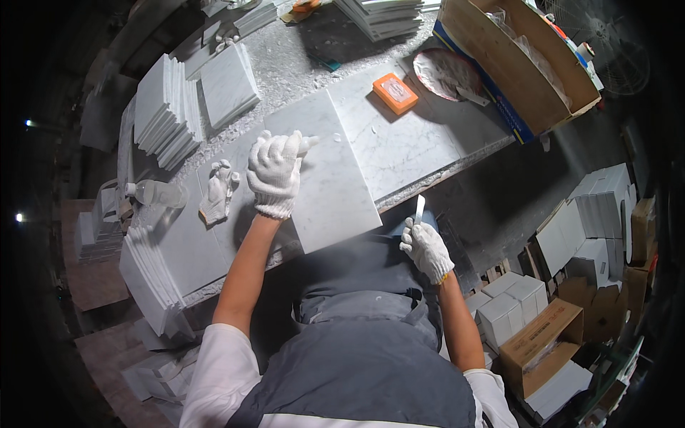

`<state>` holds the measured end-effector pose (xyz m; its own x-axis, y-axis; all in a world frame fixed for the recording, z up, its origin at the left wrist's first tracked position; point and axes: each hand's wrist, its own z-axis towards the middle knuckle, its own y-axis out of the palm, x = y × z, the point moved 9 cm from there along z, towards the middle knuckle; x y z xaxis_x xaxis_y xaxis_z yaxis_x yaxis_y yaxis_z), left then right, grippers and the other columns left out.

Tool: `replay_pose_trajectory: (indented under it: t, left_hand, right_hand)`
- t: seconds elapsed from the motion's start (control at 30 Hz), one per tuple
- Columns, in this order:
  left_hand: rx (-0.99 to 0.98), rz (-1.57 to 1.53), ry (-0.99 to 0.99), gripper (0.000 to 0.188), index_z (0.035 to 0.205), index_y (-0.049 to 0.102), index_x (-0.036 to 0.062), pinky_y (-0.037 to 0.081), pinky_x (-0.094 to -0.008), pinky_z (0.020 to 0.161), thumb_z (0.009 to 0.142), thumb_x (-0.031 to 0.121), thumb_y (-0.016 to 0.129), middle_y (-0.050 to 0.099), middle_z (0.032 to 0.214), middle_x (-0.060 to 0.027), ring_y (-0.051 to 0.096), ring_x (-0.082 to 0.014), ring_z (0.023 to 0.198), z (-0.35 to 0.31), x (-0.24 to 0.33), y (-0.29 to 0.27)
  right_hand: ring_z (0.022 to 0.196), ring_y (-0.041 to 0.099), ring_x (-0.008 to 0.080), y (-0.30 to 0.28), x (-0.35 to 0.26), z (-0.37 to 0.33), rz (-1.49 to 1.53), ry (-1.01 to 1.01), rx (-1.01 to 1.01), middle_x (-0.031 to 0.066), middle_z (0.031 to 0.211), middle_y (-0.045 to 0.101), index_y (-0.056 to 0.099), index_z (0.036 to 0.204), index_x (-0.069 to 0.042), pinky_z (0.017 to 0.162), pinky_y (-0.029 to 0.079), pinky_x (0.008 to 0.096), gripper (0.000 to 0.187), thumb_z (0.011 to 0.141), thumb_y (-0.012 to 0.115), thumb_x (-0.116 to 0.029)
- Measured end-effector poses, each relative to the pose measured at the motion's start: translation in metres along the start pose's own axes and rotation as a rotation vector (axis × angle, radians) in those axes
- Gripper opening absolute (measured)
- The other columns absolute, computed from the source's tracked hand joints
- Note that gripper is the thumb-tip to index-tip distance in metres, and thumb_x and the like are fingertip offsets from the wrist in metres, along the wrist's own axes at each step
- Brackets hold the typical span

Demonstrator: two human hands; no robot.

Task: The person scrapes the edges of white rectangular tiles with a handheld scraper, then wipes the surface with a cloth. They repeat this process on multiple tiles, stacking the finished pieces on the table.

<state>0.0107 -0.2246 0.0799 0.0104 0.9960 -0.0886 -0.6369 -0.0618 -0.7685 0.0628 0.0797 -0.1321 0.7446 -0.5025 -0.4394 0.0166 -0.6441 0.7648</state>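
Note:
My left hand (273, 173), in a white knit glove, is over the left part of a grey-veined white marble tile (335, 189). Its fingers are curled, with one tip pointing right; whatever they may hold is hidden. That tile lies on the workbench and juts past its near edge. A small white dab (337, 138) sits on it, right of the fingertip. Lower right, off the bench edge, my gloved right hand (427, 250) is closed around a small spatula (419, 207), its pale narrow blade pointing up.
Tile stacks (168, 110) stand at the far left. A loose glove (219, 190) and clear bottle (158, 192) lie left of my left hand. An orange box (394, 93), a dish of white paste (447, 73) and a large carton (528, 57) are at far right. Boxes (510, 303) fill the lower right.

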Motion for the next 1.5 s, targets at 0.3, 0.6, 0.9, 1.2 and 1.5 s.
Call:
replay_pose_trajectory:
  t: [0.3, 0.6, 0.9, 1.2, 1.5]
  left_hand:
    - [0.139, 0.058, 0.072, 0.049, 0.120, 0.069, 0.0168, 0.046, -0.0437, 0.101, 0.074, 0.007, 0.083, 0.068, 0.096, 0.0008, 0.064, -0.0227, 0.095, 0.006, 0.008, 0.000]
    - [0.085, 0.084, 0.128, 0.041, 0.114, 0.072, 0.0169, 0.050, -0.0407, 0.097, 0.075, 0.010, 0.080, 0.065, 0.088, 0.0020, 0.064, -0.0192, 0.088, 0.016, 0.018, -0.004]
    - [-0.013, 0.126, 0.121, 0.050, 0.123, 0.071, 0.0184, 0.047, -0.0443, 0.106, 0.075, 0.006, 0.075, 0.062, 0.104, -0.0010, 0.061, -0.0231, 0.103, 0.017, 0.024, -0.006]
    - [-0.041, 0.174, 0.104, 0.039, 0.121, 0.069, 0.0258, 0.045, -0.0436, 0.108, 0.083, 0.016, 0.071, 0.057, 0.100, 0.0041, 0.057, -0.0179, 0.113, 0.013, 0.019, 0.004]
    - [-0.033, 0.098, 0.112, 0.042, 0.121, 0.071, 0.0164, 0.046, -0.0458, 0.108, 0.079, 0.009, 0.073, 0.062, 0.098, -0.0020, 0.061, -0.0238, 0.100, 0.016, 0.022, 0.001]
  right_hand:
    - [0.076, 0.051, 0.0110, 0.008, -0.003, -0.003, 0.037, -0.012, 0.035, -0.0005, 0.087, 0.053, 0.057, 0.113, -0.004, 0.067, 0.047, 0.0266, 0.014, 0.106, 0.058, -0.016]
    - [0.075, 0.050, 0.0102, 0.010, -0.004, -0.004, 0.055, -0.015, 0.046, -0.0009, 0.086, 0.050, 0.055, 0.114, -0.003, 0.066, 0.046, 0.0256, 0.013, 0.106, 0.056, -0.014]
    - [0.075, 0.047, 0.0101, 0.012, -0.005, -0.005, 0.048, -0.014, 0.077, -0.0016, 0.084, 0.048, 0.056, 0.110, -0.003, 0.065, 0.044, 0.0254, 0.010, 0.106, 0.054, -0.012]
    - [0.075, 0.049, 0.0110, 0.013, -0.005, -0.005, 0.071, -0.015, 0.061, -0.0009, 0.085, 0.050, 0.057, 0.109, -0.004, 0.065, 0.044, 0.0259, 0.009, 0.106, 0.055, -0.012]
    - [0.077, 0.050, 0.0116, 0.011, -0.005, -0.004, 0.065, -0.026, 0.046, -0.0002, 0.086, 0.051, 0.058, 0.110, -0.003, 0.066, 0.046, 0.0268, 0.011, 0.105, 0.058, -0.014]
